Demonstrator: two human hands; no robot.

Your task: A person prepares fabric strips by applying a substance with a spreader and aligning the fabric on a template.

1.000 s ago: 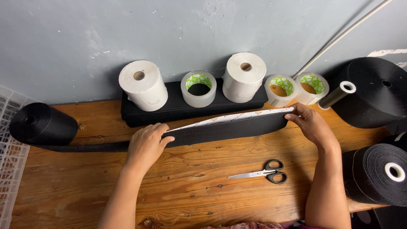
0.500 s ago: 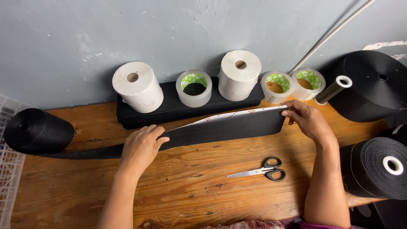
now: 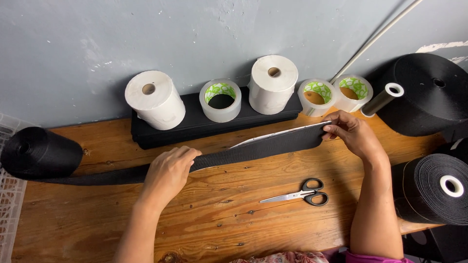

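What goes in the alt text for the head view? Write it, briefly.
Two hands stretch a black strap over a wooden table: left hand pressing it down, right hand pinching its free end. Scissors lie nearby; white paper rolls and tape rolls line the wall.

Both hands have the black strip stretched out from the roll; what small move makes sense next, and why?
Probably the right hand lets go of the strip's free end and reaches for the scissors, since the black strip is pulled off the roll, the left hand pins it, and the scissors lie untouched nearby.
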